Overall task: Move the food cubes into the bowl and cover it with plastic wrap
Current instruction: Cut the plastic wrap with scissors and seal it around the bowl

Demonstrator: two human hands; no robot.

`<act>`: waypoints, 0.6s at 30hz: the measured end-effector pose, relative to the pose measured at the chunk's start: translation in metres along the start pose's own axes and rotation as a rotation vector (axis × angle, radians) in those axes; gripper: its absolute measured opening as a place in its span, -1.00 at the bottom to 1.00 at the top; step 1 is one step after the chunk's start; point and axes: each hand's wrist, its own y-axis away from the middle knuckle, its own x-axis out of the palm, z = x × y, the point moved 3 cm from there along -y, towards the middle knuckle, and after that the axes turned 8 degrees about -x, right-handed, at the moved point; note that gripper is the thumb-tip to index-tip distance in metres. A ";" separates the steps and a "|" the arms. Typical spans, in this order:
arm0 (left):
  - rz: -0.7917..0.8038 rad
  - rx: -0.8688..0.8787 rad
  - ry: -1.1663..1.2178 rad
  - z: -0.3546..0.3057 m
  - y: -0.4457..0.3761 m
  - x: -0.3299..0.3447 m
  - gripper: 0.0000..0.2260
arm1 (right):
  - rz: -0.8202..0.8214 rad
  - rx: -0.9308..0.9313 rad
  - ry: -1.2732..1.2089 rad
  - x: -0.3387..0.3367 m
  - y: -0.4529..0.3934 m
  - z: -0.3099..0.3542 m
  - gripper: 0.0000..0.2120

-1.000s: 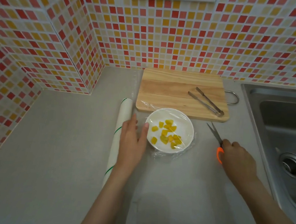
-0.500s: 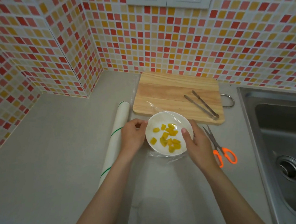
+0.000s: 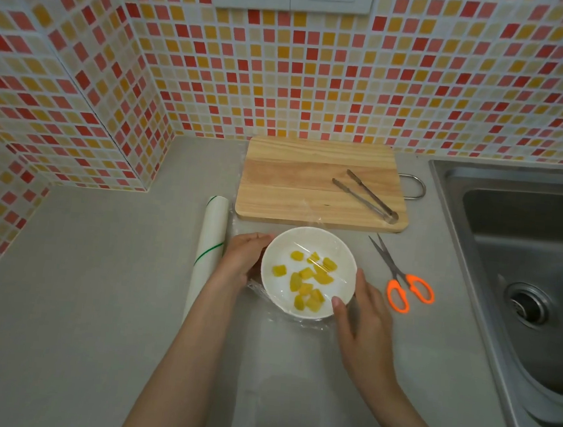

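Note:
A white bowl (image 3: pixel 280 247) stands on the grey counter and holds several yellow food cubes (image 3: pixel 306 281). Clear plastic wrap (image 3: pixel 333 270) is stretched over its top, and loose film bunches around its base (image 3: pixel 259 288). My left hand (image 3: pixel 243 261) cups the bowl's left side, fingers curled against the wall. My right hand (image 3: pixel 364 319) presses against the bowl's lower right rim, thumb on the film at the edge. The plastic wrap roll (image 3: pixel 209 251) lies lengthwise just left of my left hand.
A wooden cutting board (image 3: pixel 293 180) with metal tongs (image 3: pixel 366 195) on it lies behind the bowl. Orange-handled scissors (image 3: pixel 403 287) rest to the right. A steel sink (image 3: pixel 525 271) fills the right side. Tiled walls close the back and left.
My right hand let go of the scissors, left them on the counter and came to the bowl's right side, then slid down its rim. My left hand curled around the bowl's left side.

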 end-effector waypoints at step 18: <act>-0.060 -0.017 0.029 0.002 -0.022 0.005 -0.65 | -0.211 0.189 -0.145 0.026 0.028 0.017 -0.36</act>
